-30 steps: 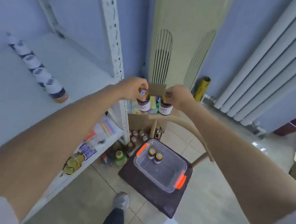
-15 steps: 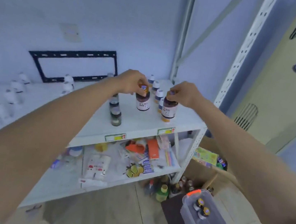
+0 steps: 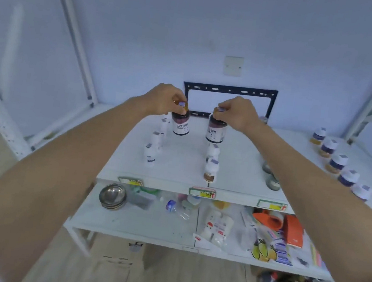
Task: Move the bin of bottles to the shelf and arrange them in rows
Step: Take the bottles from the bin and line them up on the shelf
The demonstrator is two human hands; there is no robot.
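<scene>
Brown glass, by the look of it, so I judged both bottles rigid, breakable and slick on the label, best held by the cap. My left hand (image 3: 165,100) pinched the cap of the left bottle (image 3: 180,123); my right hand (image 3: 237,113) pinched the cap of the right bottle (image 3: 216,130). Both hung just above the top shelf (image 3: 184,162), towards its far side. Near of them stood two rows of white bottles (image 3: 151,151), and a third row (image 3: 337,160) ran along the right edge. I saw no bin.
</scene>
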